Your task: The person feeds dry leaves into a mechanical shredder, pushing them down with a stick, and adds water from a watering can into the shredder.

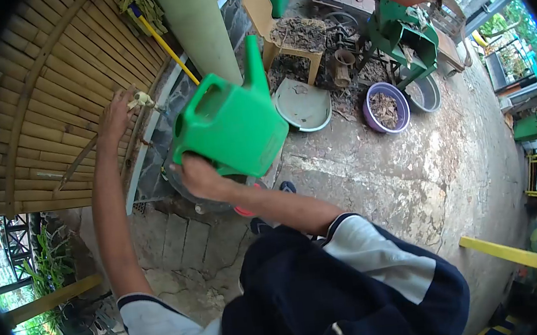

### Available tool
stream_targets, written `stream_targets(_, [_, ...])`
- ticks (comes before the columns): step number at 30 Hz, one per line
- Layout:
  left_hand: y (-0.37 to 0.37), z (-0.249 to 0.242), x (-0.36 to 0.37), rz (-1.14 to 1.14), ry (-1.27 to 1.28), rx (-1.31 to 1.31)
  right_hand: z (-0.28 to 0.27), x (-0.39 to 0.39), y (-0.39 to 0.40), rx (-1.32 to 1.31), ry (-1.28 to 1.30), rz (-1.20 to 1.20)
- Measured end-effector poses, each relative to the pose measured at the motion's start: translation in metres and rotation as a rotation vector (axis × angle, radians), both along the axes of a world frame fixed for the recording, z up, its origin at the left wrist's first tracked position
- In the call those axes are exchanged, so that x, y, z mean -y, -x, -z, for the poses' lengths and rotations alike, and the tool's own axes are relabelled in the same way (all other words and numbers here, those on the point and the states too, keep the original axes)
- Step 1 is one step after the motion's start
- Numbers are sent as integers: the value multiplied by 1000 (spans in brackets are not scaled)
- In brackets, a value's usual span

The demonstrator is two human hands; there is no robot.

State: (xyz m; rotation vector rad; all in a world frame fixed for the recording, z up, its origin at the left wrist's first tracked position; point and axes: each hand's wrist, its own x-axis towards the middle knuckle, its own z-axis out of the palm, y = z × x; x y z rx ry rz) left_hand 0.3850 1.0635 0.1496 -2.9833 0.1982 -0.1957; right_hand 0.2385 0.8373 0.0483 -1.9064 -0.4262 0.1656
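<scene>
A green watering can [239, 128] hangs tilted in front of me, its spout pointing up and away. My right hand [199, 177] is closed on its lower left part, with some fingers hidden behind the can. My left hand [118, 114] is raised by the bamboo wall, closed around a pale tap [142, 101] wrapped in cloth or tape. The can's left edge is a little to the right of and below the tap. Beneath the can, a dark round basin [187, 191] is partly hidden.
Beyond the can are a chair [298, 42] with dry leaves, a pale tray [304, 104], a purple basin [385, 108] of leaves and a green machine [405, 41]. A pillar [200, 29] and yellow pole [166, 45] stand near the bamboo wall [49, 104].
</scene>
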Motion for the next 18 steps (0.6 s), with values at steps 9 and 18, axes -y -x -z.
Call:
stream_targets(9, [-41, 15, -9, 134, -98, -189, 60, -77, -64, -325, 102, 19])
stream_targets(18, [-70, 29, -49, 561, -161, -153, 102, -151, -87, -394, 8, 192])
